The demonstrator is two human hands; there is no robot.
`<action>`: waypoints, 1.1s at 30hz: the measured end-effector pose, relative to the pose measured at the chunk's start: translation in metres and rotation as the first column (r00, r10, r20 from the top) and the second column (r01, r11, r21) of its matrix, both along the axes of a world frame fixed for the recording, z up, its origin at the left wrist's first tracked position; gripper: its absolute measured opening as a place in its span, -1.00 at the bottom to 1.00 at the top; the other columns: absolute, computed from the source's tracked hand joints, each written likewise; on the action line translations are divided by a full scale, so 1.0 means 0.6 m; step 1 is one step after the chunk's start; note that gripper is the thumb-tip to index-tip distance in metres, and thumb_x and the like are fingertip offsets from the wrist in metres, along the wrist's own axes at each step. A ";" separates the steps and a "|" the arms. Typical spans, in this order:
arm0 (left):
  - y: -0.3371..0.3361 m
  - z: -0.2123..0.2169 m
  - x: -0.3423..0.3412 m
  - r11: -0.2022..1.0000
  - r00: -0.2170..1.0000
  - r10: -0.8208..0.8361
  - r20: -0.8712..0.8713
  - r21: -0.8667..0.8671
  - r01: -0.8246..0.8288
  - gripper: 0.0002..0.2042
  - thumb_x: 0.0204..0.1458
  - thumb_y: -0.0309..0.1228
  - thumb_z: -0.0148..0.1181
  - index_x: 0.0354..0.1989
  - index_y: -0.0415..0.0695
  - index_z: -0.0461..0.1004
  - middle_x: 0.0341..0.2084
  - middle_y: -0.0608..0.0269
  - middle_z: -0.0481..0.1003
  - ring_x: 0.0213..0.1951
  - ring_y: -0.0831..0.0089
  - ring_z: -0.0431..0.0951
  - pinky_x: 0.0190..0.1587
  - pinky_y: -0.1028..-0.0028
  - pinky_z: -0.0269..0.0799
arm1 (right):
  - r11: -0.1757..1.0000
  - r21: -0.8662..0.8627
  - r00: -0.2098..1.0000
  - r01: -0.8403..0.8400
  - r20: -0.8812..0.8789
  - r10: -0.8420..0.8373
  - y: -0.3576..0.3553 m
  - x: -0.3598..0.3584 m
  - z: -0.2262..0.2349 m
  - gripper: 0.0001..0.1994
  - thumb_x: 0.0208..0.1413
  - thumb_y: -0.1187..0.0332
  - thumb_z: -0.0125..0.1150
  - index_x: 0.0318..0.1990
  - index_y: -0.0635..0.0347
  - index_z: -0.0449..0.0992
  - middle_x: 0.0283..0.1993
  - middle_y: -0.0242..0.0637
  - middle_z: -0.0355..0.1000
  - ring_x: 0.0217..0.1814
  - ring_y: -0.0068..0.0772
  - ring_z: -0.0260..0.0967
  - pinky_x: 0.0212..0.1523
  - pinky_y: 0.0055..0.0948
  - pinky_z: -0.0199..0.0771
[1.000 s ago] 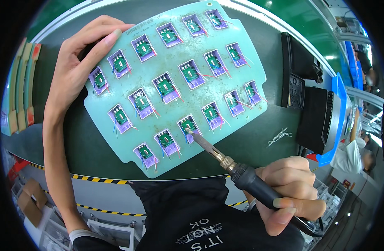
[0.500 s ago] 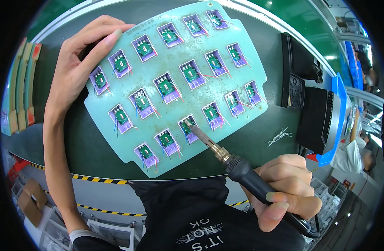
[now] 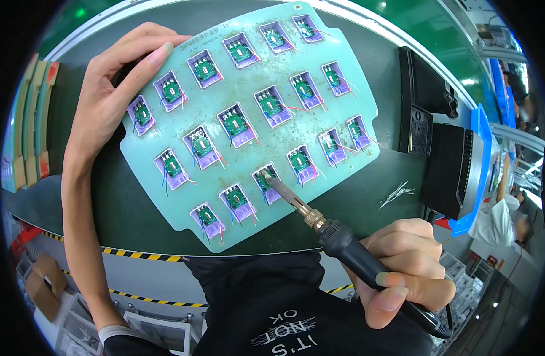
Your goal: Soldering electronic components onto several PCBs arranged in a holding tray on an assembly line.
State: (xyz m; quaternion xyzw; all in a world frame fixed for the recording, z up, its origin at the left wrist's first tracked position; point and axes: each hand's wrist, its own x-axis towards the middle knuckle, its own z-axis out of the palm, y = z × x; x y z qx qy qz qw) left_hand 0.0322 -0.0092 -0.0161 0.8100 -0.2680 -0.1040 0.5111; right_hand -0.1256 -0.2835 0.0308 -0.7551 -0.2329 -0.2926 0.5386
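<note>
A pale green fixture plate lies tilted across the table, with rows of purple housings set in its openings. Each housing carries a small green circuit board, such as this circuit board, with thin red, blue and white wires. My left hand grips the plate's upper left edge, thumb on top and fingers beyond the rim. In my right hand is a black-handled soldering iron. Its tip reaches into a housing in the nearest row and meets the circuit board there; the exact contact point is too small to make out.
Stacked green plates stand at the left edge. On the right sit a black box-shaped device in a blue tray and a black stand. A few loose white wires rest on the dark green table.
</note>
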 end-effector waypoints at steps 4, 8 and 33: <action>0.003 0.003 -0.002 1.000 1.000 0.007 -0.006 0.006 -0.006 -0.76 0.11 -0.42 0.00 -0.16 -0.33 0.48 -0.26 0.21 0.42 -0.22 0.54 0.41 -0.18 0.62 0.28 | 1.000 0.000 0.999 -0.023 0.030 0.023 -0.007 0.001 -0.004 -0.78 0.04 0.36 0.12 -0.43 0.29 0.23 -0.80 -0.42 0.12 -0.87 -0.55 0.06 -0.86 -0.63 -0.07; 0.002 0.003 0.000 1.000 1.000 -0.001 0.000 0.008 0.001 -0.76 0.12 -0.42 0.00 -0.16 -0.32 0.48 -0.26 0.21 0.42 -0.22 0.54 0.41 -0.18 0.62 0.28 | 0.996 0.072 0.993 0.060 0.100 -0.067 -0.026 0.001 0.006 -0.76 0.06 0.33 0.04 -0.42 0.25 0.13 -0.78 -0.38 0.17 -0.85 -0.52 0.17 -0.89 -0.60 0.05; 0.016 0.022 0.008 0.993 0.997 0.040 -0.065 0.115 -0.033 -0.70 0.16 -0.36 -0.10 -0.17 -0.37 0.46 -0.20 0.22 0.43 -0.17 0.55 0.37 -0.08 0.63 0.17 | 0.819 0.451 0.907 0.354 0.049 -0.418 -0.134 -0.021 -0.022 -0.82 0.02 0.40 -0.10 -0.58 0.13 0.13 -0.83 -0.46 -0.03 -0.85 -0.69 -0.20 -0.74 -0.65 -0.15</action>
